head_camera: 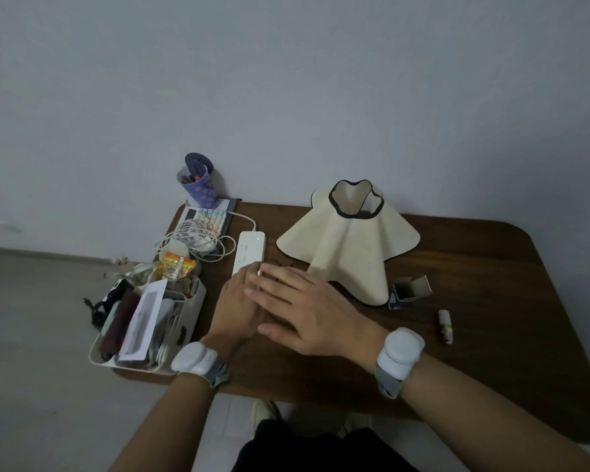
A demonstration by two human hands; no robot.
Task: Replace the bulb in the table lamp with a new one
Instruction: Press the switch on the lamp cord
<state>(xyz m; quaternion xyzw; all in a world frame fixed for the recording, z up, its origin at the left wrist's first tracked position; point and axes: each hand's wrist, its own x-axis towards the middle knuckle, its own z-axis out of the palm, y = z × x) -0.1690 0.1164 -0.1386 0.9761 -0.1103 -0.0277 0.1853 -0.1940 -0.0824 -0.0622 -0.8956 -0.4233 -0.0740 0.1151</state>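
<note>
The lamp (349, 243) stands toward the far edge of the bench (491, 352), its cream, wavy shade with the dark trim hiding socket and bulb alike; so whether a bulb sits in it cannot be told from here, and the room looks dim, with no glow from inside the shade; just beside the shade's near right hem lies a small open carton (410, 291), its flap up and its inside apparently empty, which suggests the new bulb is already out of its packing; nearer the right edge, well apart from the lamp, lies a small whitish object (446, 326) that may be a bulb, old or new, though it is too small to be sure; both hands are together at the near end of the white power strip (249, 251), left of the lamp; the right hand (307, 311) lies flat, fingers straight, across the back of the left hand (235, 310), whose fingers reach under it toward the strip and cannot be read as holding anything or not; a small pale thing shows at the right hand's fingertips, possibly a plug; the likeliest reading is that power is being handled at the strip, either cut before the swap or restored after it; which of the two the frame does not settle.
</note>
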